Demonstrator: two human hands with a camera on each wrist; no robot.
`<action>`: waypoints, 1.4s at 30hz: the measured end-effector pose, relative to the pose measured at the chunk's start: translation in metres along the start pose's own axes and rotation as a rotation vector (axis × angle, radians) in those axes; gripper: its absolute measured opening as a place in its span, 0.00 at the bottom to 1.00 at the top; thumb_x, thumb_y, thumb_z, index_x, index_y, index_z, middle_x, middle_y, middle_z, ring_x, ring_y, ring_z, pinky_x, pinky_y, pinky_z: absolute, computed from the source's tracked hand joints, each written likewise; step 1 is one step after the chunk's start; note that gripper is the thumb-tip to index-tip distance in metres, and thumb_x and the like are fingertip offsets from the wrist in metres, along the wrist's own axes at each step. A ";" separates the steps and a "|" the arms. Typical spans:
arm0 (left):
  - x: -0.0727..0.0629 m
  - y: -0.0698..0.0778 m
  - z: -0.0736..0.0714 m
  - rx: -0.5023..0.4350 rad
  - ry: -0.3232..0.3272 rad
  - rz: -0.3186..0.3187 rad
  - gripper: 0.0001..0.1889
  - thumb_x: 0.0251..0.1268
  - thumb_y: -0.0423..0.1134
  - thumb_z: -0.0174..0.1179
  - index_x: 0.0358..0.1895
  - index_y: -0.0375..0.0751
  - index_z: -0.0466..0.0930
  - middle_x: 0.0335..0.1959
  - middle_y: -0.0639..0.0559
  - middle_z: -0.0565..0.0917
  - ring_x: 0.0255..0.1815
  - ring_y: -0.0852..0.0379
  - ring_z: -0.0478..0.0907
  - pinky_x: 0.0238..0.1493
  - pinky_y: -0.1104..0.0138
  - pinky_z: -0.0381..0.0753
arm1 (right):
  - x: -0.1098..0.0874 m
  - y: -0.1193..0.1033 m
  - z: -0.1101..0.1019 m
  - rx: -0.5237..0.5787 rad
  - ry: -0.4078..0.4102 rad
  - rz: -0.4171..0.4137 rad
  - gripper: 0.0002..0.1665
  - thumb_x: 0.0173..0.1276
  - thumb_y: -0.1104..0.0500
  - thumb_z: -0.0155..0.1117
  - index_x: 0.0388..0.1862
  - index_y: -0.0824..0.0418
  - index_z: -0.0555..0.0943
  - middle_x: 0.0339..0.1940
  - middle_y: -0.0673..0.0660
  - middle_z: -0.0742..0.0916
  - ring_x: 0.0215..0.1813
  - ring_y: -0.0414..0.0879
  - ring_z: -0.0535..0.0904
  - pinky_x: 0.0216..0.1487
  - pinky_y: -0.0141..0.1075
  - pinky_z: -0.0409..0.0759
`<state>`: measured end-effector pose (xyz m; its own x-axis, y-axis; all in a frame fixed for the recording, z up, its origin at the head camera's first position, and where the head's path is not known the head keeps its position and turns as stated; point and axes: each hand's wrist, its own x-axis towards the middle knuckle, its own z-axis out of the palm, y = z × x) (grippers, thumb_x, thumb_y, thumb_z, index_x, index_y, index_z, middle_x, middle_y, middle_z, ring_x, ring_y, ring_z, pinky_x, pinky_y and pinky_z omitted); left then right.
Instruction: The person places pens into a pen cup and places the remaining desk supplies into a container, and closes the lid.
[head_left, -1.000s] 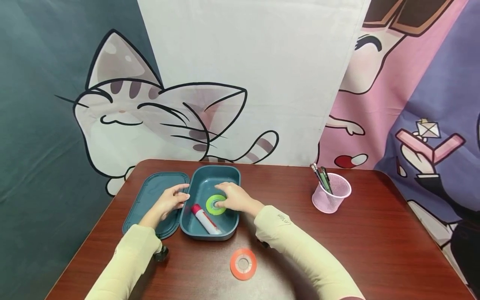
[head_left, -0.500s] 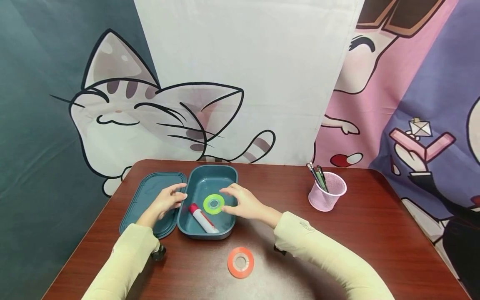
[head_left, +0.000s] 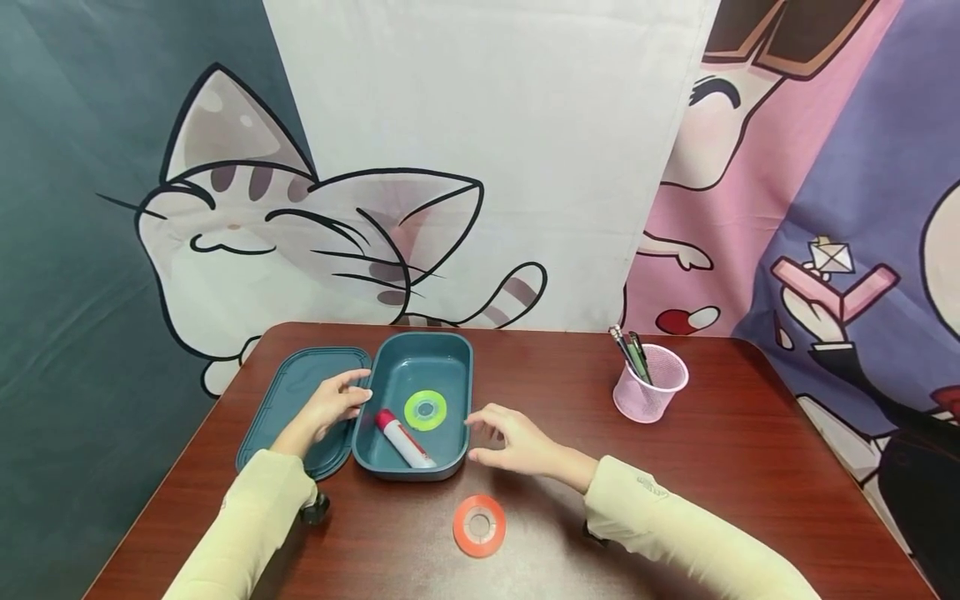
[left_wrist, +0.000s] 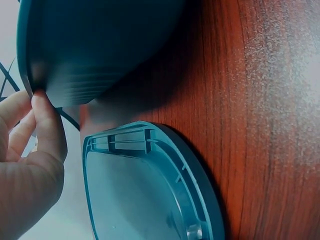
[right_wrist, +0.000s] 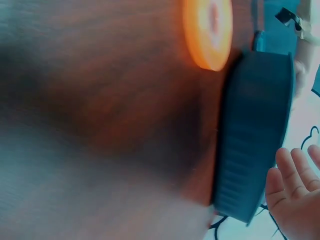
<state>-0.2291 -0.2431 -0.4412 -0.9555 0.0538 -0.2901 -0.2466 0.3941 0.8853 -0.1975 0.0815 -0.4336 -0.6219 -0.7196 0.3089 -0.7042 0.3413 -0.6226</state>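
Note:
In the head view, a teal plastic box [head_left: 459, 350] stands with its teal lid [head_left: 288, 400] lying flat at its left. My left hand [head_left: 333, 404] is at the box's left rim; the left wrist view has its thumb [left_wrist: 47, 120] and finger meeting at the rim's edge. Inside the box lie a green tape roll [head_left: 412, 404] and a white glue stick [head_left: 405, 442] with a magenta cap. My right hand [head_left: 521, 442] hovers just beyond the right rim, fingers loosely bent and holding nothing. An orange tape roll [head_left: 461, 537] lies flat on the table in front of the box.
A pink mesh pen cup [head_left: 647, 404] with several pens stands at the right rear of the brown wooden table [head_left: 720, 467]. Behind the table hangs a cartoon-printed cloth [head_left: 570, 150].
My right hand has let go of the green tape roll in the box and drawn back rightward past the rim. My left hand stays at the left rim.

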 end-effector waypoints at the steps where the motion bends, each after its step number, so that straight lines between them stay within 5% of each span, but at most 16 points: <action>1: 0.000 0.000 0.000 -0.002 0.001 -0.002 0.28 0.63 0.40 0.52 0.65 0.40 0.56 0.48 0.39 0.73 0.38 0.60 0.75 0.37 0.72 0.77 | -0.004 0.001 0.001 -0.003 -0.005 0.006 0.22 0.54 0.54 0.63 0.47 0.61 0.75 0.36 0.54 0.79 0.35 0.45 0.75 0.34 0.33 0.76; 9: 0.002 -0.001 0.001 -0.013 0.011 -0.003 0.29 0.62 0.40 0.53 0.65 0.40 0.56 0.47 0.40 0.74 0.34 0.66 0.73 0.35 0.73 0.76 | -0.025 0.006 0.011 -0.008 -0.050 -0.013 0.21 0.53 0.54 0.64 0.45 0.61 0.76 0.34 0.56 0.80 0.32 0.45 0.77 0.32 0.32 0.76; 20: 0.003 -0.002 0.000 -0.023 0.008 0.004 0.29 0.61 0.40 0.53 0.65 0.40 0.56 0.47 0.40 0.75 0.33 0.67 0.74 0.34 0.74 0.76 | -0.038 0.002 0.026 -0.132 -0.298 0.130 0.35 0.48 0.42 0.65 0.53 0.57 0.74 0.33 0.49 0.74 0.32 0.34 0.68 0.30 0.21 0.65; 34: 0.000 0.000 0.000 -0.014 -0.001 0.006 0.29 0.62 0.40 0.52 0.66 0.40 0.56 0.50 0.36 0.73 0.38 0.62 0.75 0.36 0.73 0.76 | -0.047 -0.004 0.036 -0.342 -0.329 0.087 0.43 0.38 0.33 0.67 0.53 0.52 0.74 0.37 0.43 0.69 0.39 0.33 0.63 0.34 0.21 0.62; 42: 0.001 -0.001 0.000 -0.011 -0.002 0.005 0.29 0.62 0.40 0.52 0.65 0.40 0.56 0.50 0.36 0.73 0.39 0.61 0.75 0.37 0.73 0.77 | -0.050 -0.001 0.041 -0.423 -0.311 -0.011 0.48 0.34 0.29 0.66 0.53 0.53 0.74 0.37 0.43 0.68 0.40 0.33 0.64 0.33 0.21 0.64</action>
<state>-0.2295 -0.2437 -0.4422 -0.9565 0.0576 -0.2861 -0.2433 0.3837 0.8908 -0.1518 0.0928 -0.4780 -0.5277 -0.8482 0.0456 -0.8270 0.5007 -0.2557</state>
